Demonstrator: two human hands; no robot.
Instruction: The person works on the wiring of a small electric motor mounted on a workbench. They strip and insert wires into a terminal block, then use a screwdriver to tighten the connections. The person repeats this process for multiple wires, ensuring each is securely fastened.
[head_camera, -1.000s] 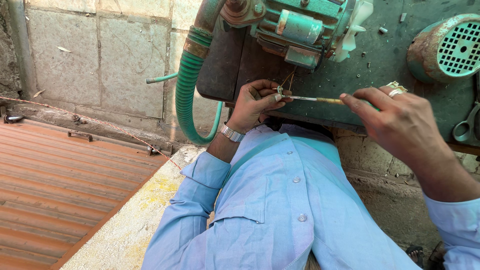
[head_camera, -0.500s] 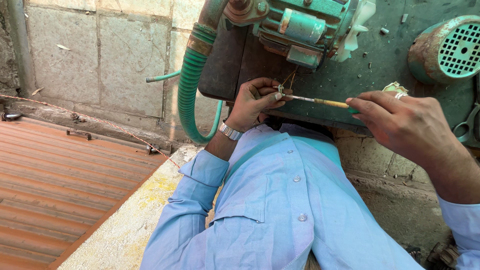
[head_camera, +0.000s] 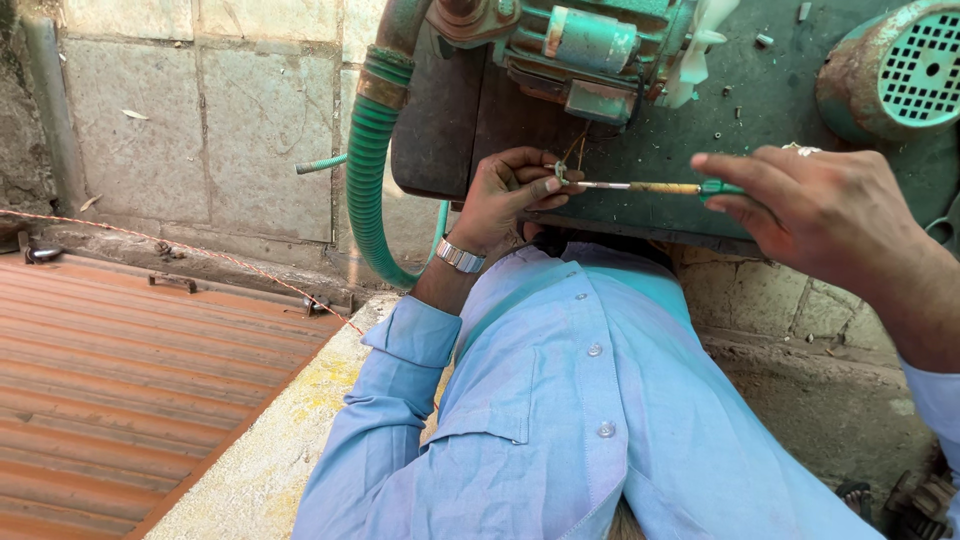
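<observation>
Upper centre of frame, under the green motor (head_camera: 590, 45), is where the work sits: I have the left hand (head_camera: 510, 195) pinched shut on a small wire end with a metal clip (head_camera: 561, 174), thumb and forefinger closed right at the joint. Thin wires (head_camera: 578, 148) run up from there into the motor's housing.

Right hand (head_camera: 830, 205) is closed around the green handle of a screwdriver (head_camera: 650, 187), shaft lying nearly level, tip touching the clip at the left fingertips.

How I'd do this step well, my read only:
- Keep the shaft in line with the screw; any tilt and the tip likely cams out toward the left thumb.
- Left pinch stays firm but behind the tip, not in front of it.
- Light axial push, slow turns. The wires look thin and could snap or pull from the housing if tugged.
- Don't let the left wrist drift down; slack in the wires is small.

Green ribbed hose (head_camera: 368, 170) hangs just left of the left wrist, apart from it. Round vented fan cover (head_camera: 905, 70) lies upper right on the dark counter (head_camera: 790, 100), well away from the joint. I can't tell the screw head type; too small.
</observation>
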